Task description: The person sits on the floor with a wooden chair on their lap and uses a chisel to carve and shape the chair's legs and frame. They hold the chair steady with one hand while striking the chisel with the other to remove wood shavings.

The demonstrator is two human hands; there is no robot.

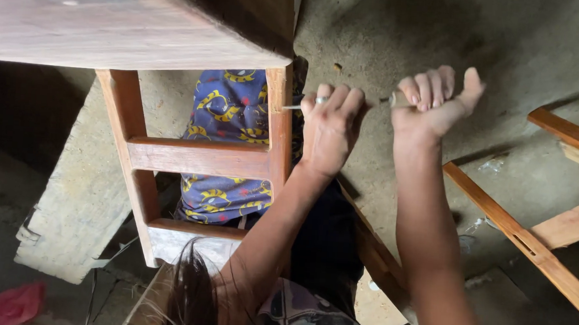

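A thin metal tool (373, 102), possibly a screwdriver or awl, is held level by both hands against a wooden frame (199, 157). The left hand (332, 128) is wrapped over the shaft just beside the frame's upright post (279, 128), fingers (339, 98) pressed together and curled down over it, a ring seen on one. The pale tip of the tool is seen sticking out past the left hand and touching the post's side. The right hand (434, 101) is closed around the handle end, fingers curled tight, thumb (471, 86) stuck up and out. A short bit of shaft is seen between the two hands. The handle itself is mostly hidden in the fist, so its kind cannot be told for sure.

The frame is made of reddish rails and posts under a dark wooden top (111, 18). Blue patterned cloth (229, 112) is seen behind the rails. A concrete floor (498, 41) lies beyond the hands. More wooden rails (538, 251) lie at the right. A red bag (9, 303) is seen at lower left, well apart from the hands.
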